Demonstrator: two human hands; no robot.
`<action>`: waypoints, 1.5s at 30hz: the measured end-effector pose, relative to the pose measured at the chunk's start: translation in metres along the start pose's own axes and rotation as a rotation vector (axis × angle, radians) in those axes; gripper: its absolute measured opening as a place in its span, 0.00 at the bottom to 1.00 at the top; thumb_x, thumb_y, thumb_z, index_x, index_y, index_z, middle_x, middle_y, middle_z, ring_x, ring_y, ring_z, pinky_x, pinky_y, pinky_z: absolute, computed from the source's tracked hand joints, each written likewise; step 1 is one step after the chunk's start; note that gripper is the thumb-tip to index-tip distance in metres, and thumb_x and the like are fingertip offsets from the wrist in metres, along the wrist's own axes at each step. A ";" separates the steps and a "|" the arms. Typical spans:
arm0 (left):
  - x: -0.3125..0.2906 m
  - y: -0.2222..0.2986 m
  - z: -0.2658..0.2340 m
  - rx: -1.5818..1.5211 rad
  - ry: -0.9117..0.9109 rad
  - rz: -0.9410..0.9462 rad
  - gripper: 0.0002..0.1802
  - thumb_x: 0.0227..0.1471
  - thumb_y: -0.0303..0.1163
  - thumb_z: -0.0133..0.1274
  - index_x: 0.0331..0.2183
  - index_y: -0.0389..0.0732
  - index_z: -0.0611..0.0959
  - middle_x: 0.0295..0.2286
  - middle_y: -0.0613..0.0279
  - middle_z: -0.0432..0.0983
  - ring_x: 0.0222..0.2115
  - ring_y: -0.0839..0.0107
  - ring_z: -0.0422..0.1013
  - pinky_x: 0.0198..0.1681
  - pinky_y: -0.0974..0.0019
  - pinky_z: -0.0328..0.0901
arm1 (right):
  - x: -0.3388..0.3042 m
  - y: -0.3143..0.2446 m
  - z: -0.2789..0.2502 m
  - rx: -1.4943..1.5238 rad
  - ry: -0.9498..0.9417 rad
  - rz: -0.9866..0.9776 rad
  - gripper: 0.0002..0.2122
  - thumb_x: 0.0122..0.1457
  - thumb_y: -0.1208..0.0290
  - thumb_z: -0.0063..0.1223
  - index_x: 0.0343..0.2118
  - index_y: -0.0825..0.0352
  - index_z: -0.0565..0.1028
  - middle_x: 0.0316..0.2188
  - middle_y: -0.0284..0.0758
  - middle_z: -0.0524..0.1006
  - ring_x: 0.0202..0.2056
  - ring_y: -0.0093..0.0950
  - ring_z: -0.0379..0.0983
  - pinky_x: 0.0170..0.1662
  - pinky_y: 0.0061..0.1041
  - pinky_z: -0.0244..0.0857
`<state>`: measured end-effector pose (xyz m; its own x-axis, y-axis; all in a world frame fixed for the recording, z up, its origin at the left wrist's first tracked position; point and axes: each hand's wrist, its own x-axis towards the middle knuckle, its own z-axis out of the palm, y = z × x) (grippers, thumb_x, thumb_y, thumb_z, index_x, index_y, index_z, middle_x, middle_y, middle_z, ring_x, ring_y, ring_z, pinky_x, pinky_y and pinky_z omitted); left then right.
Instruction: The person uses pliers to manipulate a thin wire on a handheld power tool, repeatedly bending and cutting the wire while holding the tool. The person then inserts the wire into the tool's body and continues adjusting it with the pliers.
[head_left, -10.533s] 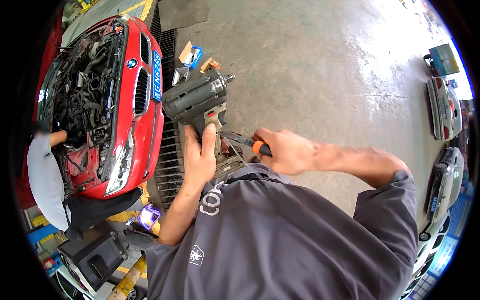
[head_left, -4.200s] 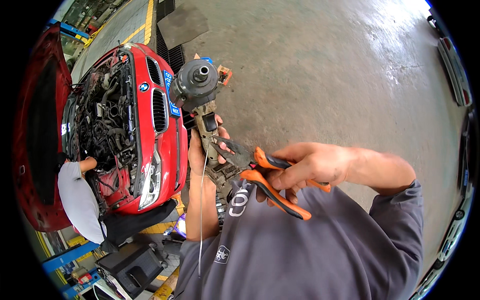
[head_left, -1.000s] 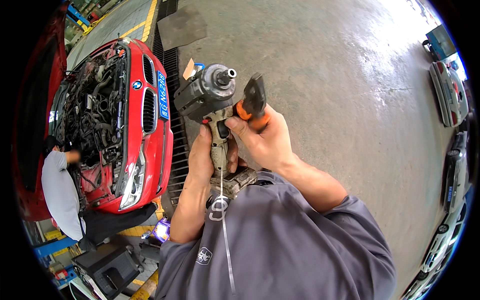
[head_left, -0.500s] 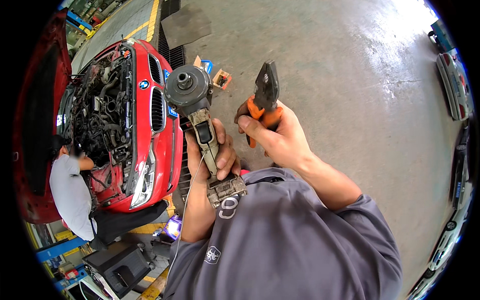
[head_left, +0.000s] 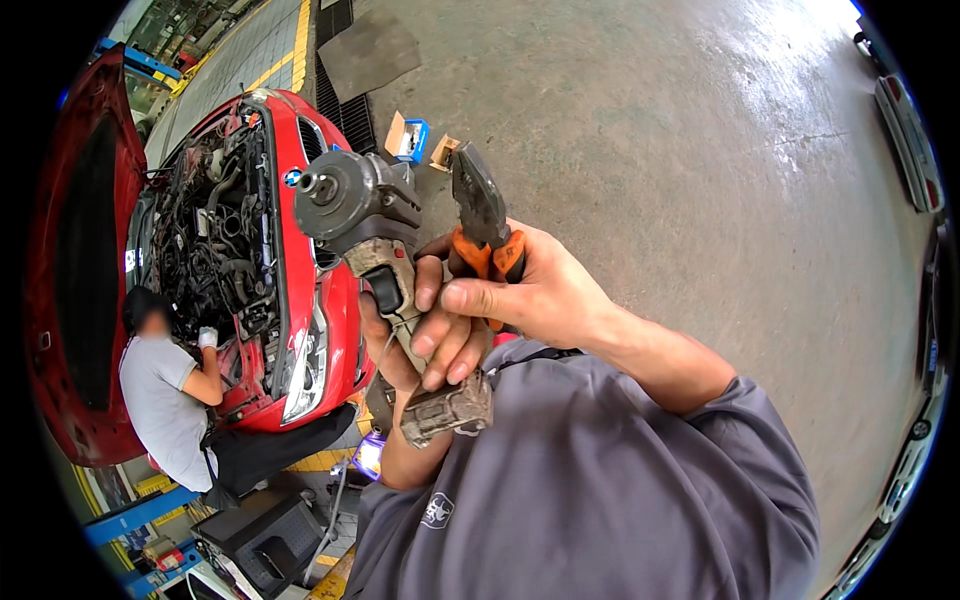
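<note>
The dark grey power tool [head_left: 362, 205], with worn beige handle, leans leftward in the left hand [head_left: 440, 340]; a thin strap [head_left: 394, 337] crosses the handle. Just beside, the orange-and-black pliers [head_left: 480, 200] point upward in the right hand [head_left: 555, 295].

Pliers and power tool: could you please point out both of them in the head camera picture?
Pliers [head_left: 482, 212]: head view, dark metal above the orange grips.
Power tool [head_left: 384, 288]: head view, black trigger on the handle.

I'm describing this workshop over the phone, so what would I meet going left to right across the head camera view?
Raised red car bonnet, co-worker's white-gloved hand, dark grey and tan pistol-shaped power tool, dark metal pliers with orange-and-black handles, light silver parked car.
</note>
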<state>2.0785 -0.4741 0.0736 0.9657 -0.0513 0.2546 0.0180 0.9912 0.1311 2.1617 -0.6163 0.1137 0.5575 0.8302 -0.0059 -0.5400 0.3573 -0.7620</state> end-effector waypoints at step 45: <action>0.000 0.006 0.003 1.041 0.522 0.112 0.44 0.66 0.66 0.33 0.52 0.31 0.75 0.29 0.54 0.80 0.17 0.71 0.72 0.18 0.71 0.67 | -0.009 0.013 0.010 -0.315 0.274 -0.118 0.11 0.62 0.77 0.62 0.43 0.70 0.71 0.27 0.30 0.76 0.25 0.17 0.74 0.29 0.22 0.69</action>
<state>2.0780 -0.4687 0.0775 0.9422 0.3259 -0.0783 -0.0610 0.3965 0.9160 2.1428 -0.6150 0.1101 0.7736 0.6320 -0.0459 -0.2672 0.2597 -0.9280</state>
